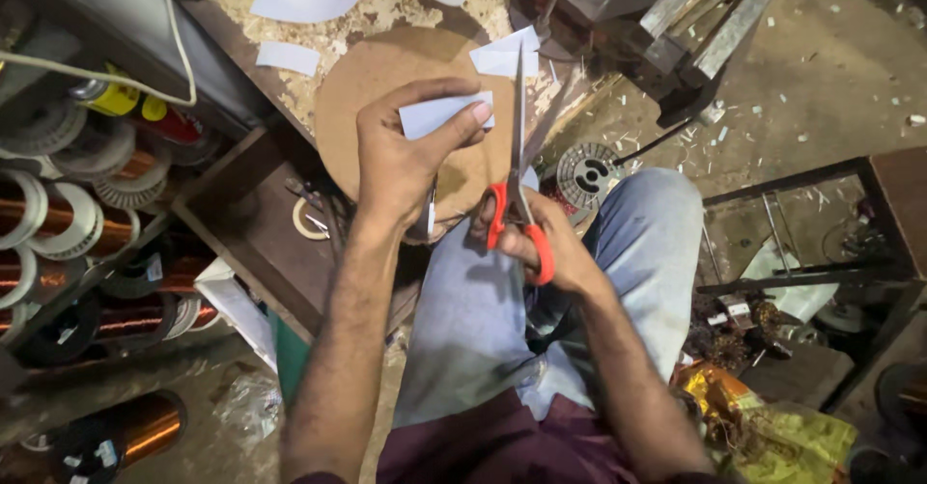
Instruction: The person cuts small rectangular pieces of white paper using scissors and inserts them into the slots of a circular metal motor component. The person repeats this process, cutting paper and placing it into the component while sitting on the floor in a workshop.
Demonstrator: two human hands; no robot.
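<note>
- The left hand (401, 151) pinched a small slip of white paper (439, 114) between thumb and fingertips, its fingers closed on the slip, directly over the round brown board (372, 79).
- The right hand (541, 238) held a pair of red-handled scissors (517, 194), fingers through the loops and wrapped around them, just below the board's lower right edge.
- The scissor blades pointed up across the board's right side, close together, just right of the slip; whether they touched it could not be told.
- More white paper offcuts (504, 55) lay on the board's upper right edge, another scrap (287, 56) to its left.
- A small wire spool (587, 172) sat on the floor right of the board.
- Copper wire coils (58, 223) were stacked on shelving far left of the board.
- The person's knees in light jeans (483, 320) were below the board.
</note>
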